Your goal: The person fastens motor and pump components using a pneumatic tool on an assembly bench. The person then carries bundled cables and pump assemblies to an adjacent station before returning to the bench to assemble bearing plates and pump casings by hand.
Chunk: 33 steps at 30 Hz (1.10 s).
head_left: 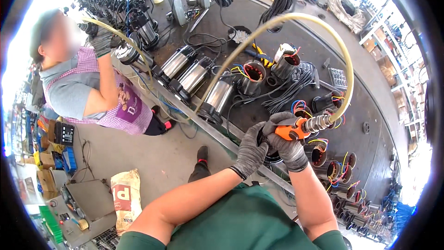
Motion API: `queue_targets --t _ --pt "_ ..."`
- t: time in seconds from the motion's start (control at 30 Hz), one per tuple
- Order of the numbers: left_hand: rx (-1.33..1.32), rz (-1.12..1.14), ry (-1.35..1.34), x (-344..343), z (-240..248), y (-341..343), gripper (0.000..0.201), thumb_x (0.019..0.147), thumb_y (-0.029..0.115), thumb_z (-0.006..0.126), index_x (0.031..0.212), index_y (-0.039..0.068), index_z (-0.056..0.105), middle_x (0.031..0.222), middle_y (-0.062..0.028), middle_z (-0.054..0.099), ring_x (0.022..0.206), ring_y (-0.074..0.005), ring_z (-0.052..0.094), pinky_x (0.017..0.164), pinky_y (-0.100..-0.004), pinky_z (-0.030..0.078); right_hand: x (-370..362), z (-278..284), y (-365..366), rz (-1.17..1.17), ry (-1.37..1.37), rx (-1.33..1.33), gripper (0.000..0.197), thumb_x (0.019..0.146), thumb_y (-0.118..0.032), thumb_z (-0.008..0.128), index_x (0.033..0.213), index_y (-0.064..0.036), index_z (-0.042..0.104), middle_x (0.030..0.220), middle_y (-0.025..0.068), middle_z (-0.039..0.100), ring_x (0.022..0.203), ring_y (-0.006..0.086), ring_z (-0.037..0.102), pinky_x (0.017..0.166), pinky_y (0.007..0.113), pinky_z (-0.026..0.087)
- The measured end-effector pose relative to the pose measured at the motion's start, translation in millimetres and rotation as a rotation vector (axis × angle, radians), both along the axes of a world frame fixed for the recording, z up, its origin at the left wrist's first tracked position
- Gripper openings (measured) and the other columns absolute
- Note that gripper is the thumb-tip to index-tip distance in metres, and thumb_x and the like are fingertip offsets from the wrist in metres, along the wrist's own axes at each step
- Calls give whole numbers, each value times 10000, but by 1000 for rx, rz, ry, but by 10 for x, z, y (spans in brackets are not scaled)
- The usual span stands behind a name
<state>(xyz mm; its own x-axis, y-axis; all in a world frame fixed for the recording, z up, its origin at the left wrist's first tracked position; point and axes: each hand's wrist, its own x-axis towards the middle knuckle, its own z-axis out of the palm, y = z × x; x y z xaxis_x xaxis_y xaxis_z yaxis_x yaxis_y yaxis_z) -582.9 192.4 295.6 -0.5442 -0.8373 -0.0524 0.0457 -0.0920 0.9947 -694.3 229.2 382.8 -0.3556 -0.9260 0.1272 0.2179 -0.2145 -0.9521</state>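
Observation:
My right hand (289, 150), in a grey knit glove, is wrapped round an orange air tool (292, 129). A metal spring (319, 123) covers its hose end, and a yellowish hose (344, 60) arches up from it. My left hand (252, 148), also gloved, is beside the right with its fingers closed at a dark part I cannot make out. Below both hands shows the rim of a black, round part (273, 158) at the bench edge. Just beyond stands a silver motor cylinder (218, 95) with a black end.
More silver motor cylinders (192, 78) line the bench edge to the left. Open motor housings (252, 75) with coloured wires stand ahead and to the right. A black cable coil (291, 92) and yellow-handled pliers (263, 58) lie among them. A co-worker (88, 78) stands at the left.

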Motion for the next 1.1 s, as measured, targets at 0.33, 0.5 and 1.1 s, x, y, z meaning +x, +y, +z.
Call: queue_targets --t 0.33,0.5,1.1 --pt "-1 -27 -25 39 149 -30 577 816 -118 551 1381 -34 476 1293 -191 596 1233 -276 592 1086 -346 450 122 47 -14 -160 122 1 412 758 112 710 1141 7 602 923 59 678 873 139 670 775 275 567" --pt "-34 -12 -3 26 37 -35 577 813 -111 554 1379 -33 477 1291 -197 598 1238 -280 590 1087 -353 449 193 81 -18 -230 159 -19 415 754 100 722 1141 8 602 952 64 676 871 137 670 775 278 571" --pt "-152 -11 -59 -1 -108 -53 577 812 -79 571 1381 -15 496 1273 -215 591 1206 -323 595 1072 -371 453 212 111 -12 -236 107 49 462 750 92 744 1176 -2 592 952 62 683 886 147 670 783 292 575"
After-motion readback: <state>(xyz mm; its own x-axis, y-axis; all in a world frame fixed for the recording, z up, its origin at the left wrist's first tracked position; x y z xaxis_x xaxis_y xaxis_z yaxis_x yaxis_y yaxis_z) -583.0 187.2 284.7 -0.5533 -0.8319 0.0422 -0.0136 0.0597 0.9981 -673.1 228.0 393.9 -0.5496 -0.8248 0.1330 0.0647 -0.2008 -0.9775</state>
